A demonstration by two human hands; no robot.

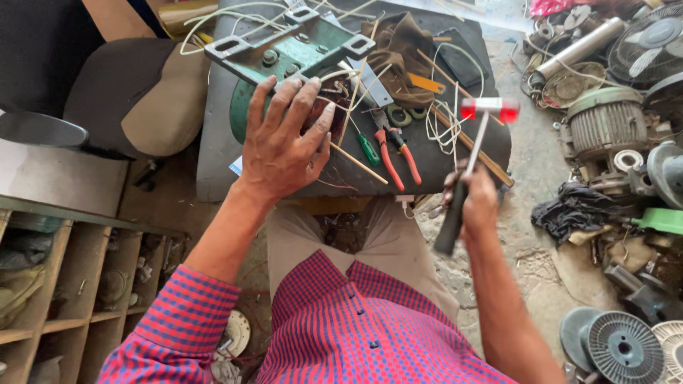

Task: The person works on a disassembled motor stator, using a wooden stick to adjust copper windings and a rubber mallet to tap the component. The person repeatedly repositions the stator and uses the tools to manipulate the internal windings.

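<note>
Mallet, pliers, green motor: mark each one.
mallet [489,109], head view, on its red-ended head.
pliers [398,156], head view, on the red handles.
green motor [299,50], head view, on its mounting base.
</note>
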